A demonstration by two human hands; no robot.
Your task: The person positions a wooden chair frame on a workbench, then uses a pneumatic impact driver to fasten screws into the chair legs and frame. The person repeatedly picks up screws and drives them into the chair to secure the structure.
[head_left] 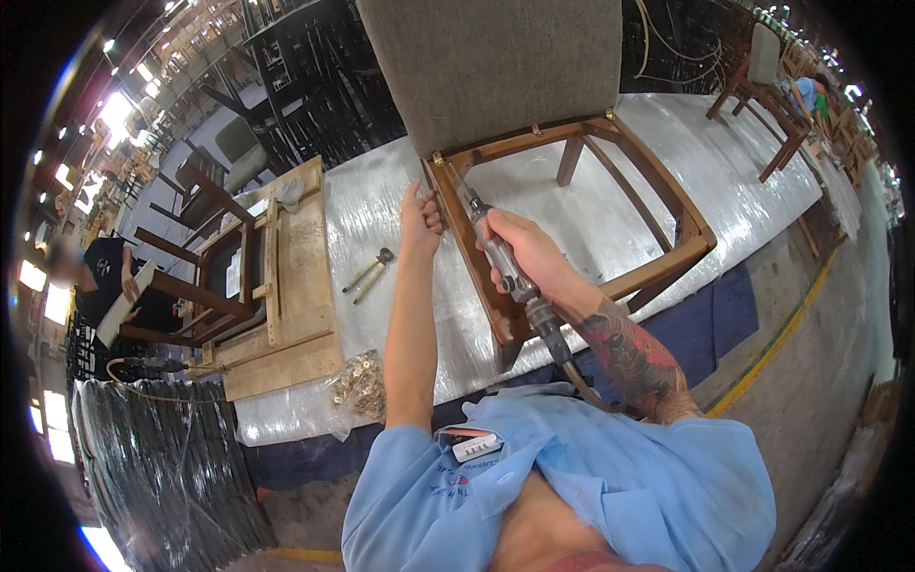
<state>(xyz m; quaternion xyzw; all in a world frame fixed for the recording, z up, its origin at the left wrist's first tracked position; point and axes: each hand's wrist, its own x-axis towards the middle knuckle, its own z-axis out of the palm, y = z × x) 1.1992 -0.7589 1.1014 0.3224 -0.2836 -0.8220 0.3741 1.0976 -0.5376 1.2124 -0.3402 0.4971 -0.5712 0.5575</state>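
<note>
My right hand (530, 250) is wrapped round a grey air screwdriver (505, 265), with a hose running from its rear end toward my body. The long bit of the tool points at the left rail of a brown wooden chair frame (488, 276), near the back corner. My left hand (421, 219) is beside the outer face of that rail, its fingers curled and one digit stretched upward. Whatever those fingers hold, if anything, I cannot make out. The chair's grey upholstered back (505, 71) rises at the far end, and small brass-coloured brackets (537, 131) sit along the seat frame.
Pliers (368, 275) and a clear bag of brass-coloured hardware (358, 383) lie left of the chair on the plastic-covered table (367, 195). Another chair frame (214, 267) rests on a wooden board, with a co-worker (114, 276) beside it. More chairs stand behind.
</note>
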